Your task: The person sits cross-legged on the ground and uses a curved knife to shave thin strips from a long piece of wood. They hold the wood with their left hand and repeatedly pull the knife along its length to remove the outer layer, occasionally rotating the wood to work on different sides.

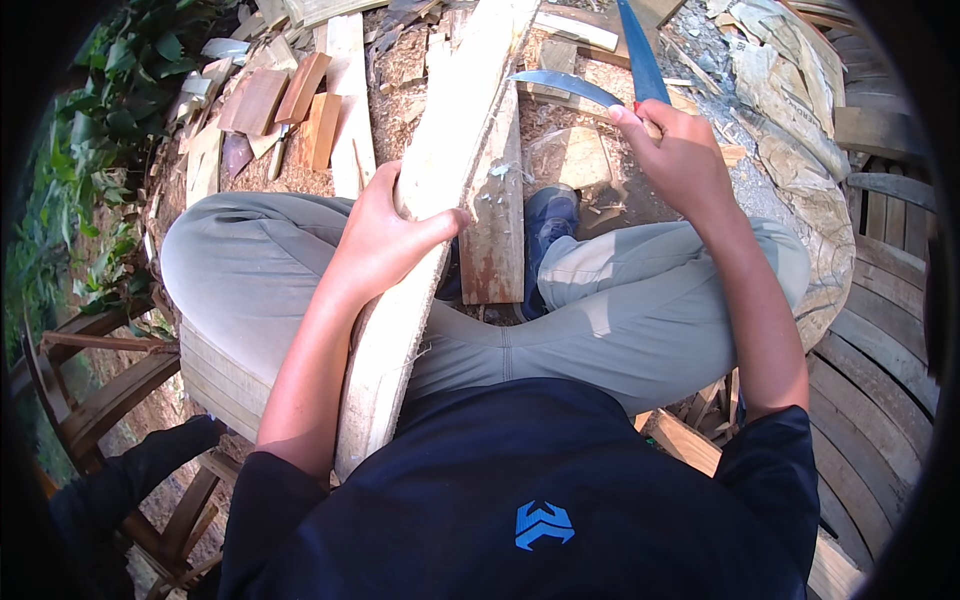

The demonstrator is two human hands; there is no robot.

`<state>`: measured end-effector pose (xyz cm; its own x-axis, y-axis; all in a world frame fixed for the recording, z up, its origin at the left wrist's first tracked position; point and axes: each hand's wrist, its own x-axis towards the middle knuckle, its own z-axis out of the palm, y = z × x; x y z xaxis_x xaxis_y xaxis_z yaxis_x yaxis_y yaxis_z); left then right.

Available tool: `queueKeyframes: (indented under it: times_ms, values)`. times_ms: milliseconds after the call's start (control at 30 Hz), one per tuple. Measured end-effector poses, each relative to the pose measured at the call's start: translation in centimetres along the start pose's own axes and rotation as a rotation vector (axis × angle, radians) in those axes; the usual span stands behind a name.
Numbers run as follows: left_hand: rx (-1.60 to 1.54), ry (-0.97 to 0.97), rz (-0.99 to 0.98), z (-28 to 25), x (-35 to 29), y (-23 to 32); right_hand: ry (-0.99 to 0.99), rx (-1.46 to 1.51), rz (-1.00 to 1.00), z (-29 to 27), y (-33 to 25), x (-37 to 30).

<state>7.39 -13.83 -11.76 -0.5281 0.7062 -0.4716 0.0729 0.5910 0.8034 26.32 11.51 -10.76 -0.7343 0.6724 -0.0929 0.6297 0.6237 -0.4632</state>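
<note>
A long pale wooden plank (455,130) runs from my lap up and away over my left knee. My left hand (385,235) grips it around the middle, thumb across its top face. My right hand (680,150) is raised to the right of the plank, closed on the handle of a curved steel blade (565,85) whose tip points left toward the plank. A second, darker board (495,220) lies between my knees beside the plank.
Wood offcuts (290,100) and shavings litter the ground ahead. A blue saw blade (640,50) lies at the top. My blue shoe (550,215) shows between my legs. Curved wooden slats (880,350) sit right, bent wooden frames (100,370) and green leaves (110,90) left.
</note>
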Motion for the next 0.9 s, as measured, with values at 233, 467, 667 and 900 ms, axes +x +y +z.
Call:
queueKeyframes:
  times_ms: [233, 467, 667, 900]
  values:
    - [0.011, 0.004, 0.002, 0.0, -0.1, 0.1, 0.011, -0.062, -0.031, -0.1, -0.1, 0.1]
    - [-0.006, 0.01, -0.011, 0.1, 0.2, 0.0, -0.028, -0.037, -0.056, 0.5, 0.0, -0.1]
    - [0.106, 0.02, -0.027, 0.8, -0.2, -0.6, -0.098, -0.174, -0.086, 1.6, -0.4, -0.8]
    - [0.292, -0.006, -0.06, 1.0, 0.0, -1.9, -0.343, -0.171, -0.043, 4.3, 0.5, -1.9]
